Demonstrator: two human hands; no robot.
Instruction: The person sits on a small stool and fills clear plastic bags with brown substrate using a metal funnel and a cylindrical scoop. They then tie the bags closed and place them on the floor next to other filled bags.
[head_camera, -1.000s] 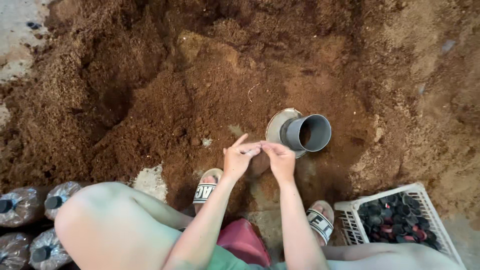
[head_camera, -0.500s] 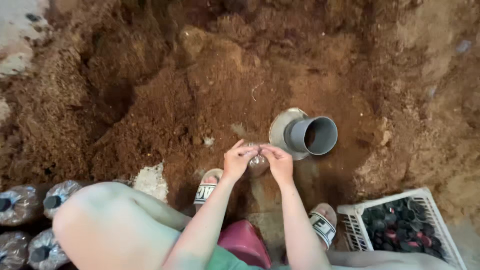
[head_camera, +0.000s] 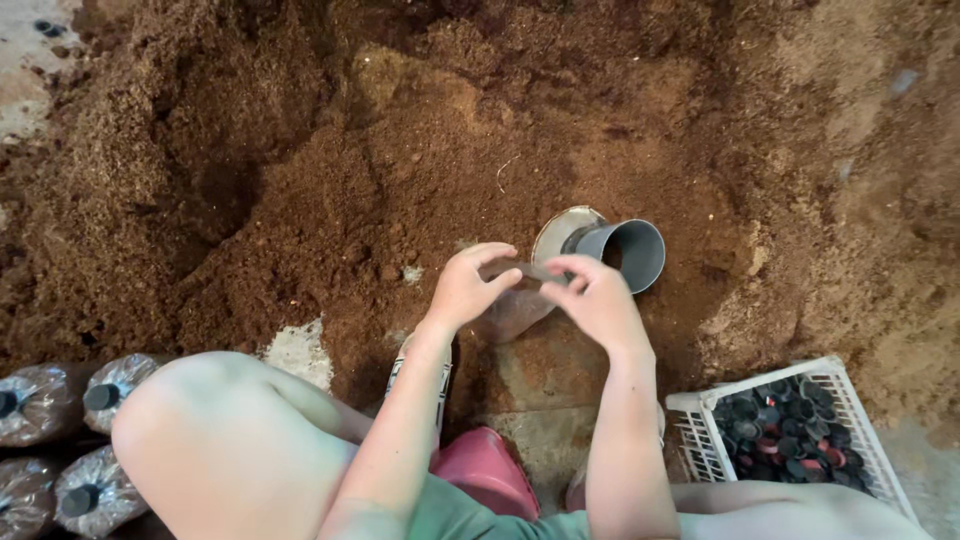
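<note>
One grey funnel (head_camera: 612, 250) lay on the brown substrate pile (head_camera: 300, 180), mouth facing right, long axis roughly horizontal. Four filled bags (head_camera: 70, 440) sat at lower left; one white crate (head_camera: 700, 430) held dark caps. Left hand (head_camera: 468, 287) and right hand (head_camera: 598, 300) pinched a clear plastic bag (head_camera: 512, 305) open between curled fingers, just beside the funnel.

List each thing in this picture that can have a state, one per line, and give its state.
Clear plastic bag: held at its mouth by both hands, upright on the ground.
Left hand: pinching the bag's rim.
Right hand: pinching the bag's rim.
Grey funnel: lying on its side on the brown soil.
White crate: open, filled with dark caps.
Packed bags: filled, capped, lying on their sides.
</note>
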